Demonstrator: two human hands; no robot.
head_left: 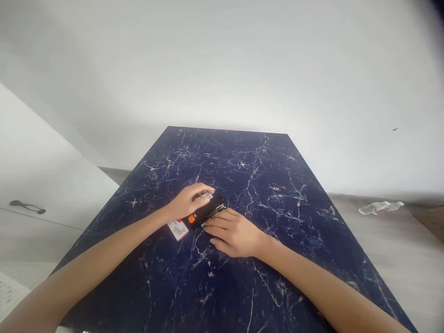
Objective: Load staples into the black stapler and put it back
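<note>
A black stapler [210,208] with an orange patch at its left end and a metal strip along its near side lies between my hands on the dark blue marbled table [222,162]. Beside its left end is a flat white and red printed piece [179,230], partly covered by the stapler and my wrist. My left hand [190,200] curves over the stapler's far side, thumb and forefinger around a small whitish printed part. From the near side, my right hand [236,232] has its bent fingers against the stapler's edge; the fingertips are partly hidden.
A pale wall [222,69] rises behind the table's far edge. On the floor at right lie clear plastic bottles [379,207]. A white cabinet with a dark handle [27,206] stands at left.
</note>
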